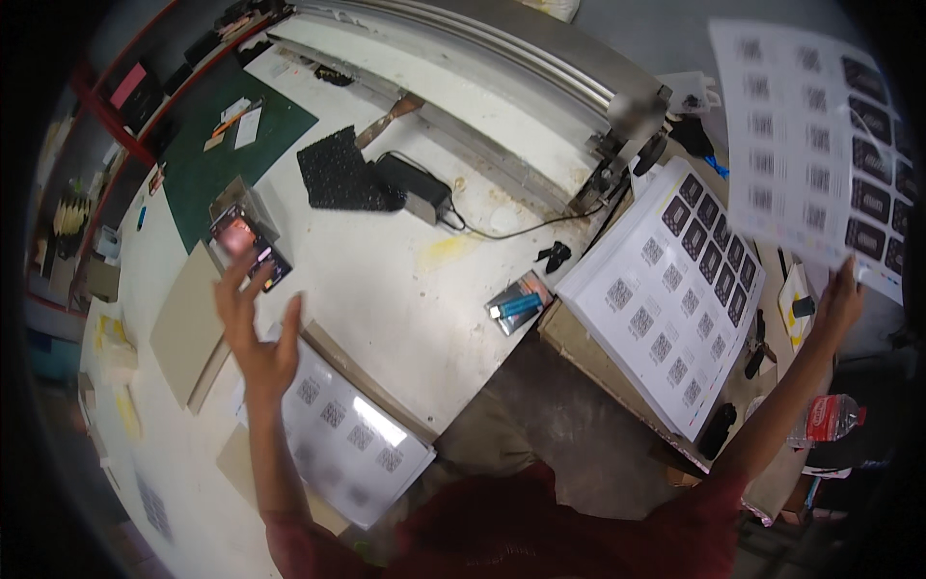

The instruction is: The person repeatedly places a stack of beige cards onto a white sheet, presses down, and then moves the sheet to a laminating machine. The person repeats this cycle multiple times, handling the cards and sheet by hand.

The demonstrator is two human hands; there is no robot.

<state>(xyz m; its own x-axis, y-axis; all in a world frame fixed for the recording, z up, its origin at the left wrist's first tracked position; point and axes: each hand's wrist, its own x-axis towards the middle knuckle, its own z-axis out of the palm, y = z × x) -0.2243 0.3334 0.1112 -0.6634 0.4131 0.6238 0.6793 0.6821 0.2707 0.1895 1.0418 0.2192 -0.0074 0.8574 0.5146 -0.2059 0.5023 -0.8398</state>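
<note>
My right hand (841, 301) is raised at the far right and pinches the lower edge of a printed sheet (786, 145), which carries rows of square codes and dark label shapes. Below and left of it lies a thick stack of similar printed sheets (666, 299). My left hand (258, 338) hovers over the white table with fingers spread and nothing in them. Under its wrist, a smaller pile of glossy code-printed sheets (352, 434) lies at the table's near edge. A phone-like dark device (275, 265) rests just beyond the fingertips, leaning near a small clear box (249, 205).
Beige boards (183, 333) lie left of my left hand. A blue lighter (516, 307), a power adapter (413, 181) with its cable and a black foam piece (338, 172) sit mid-table. A metal machine beam (463, 72) spans the back. A plastic bottle (830, 418) lies at right.
</note>
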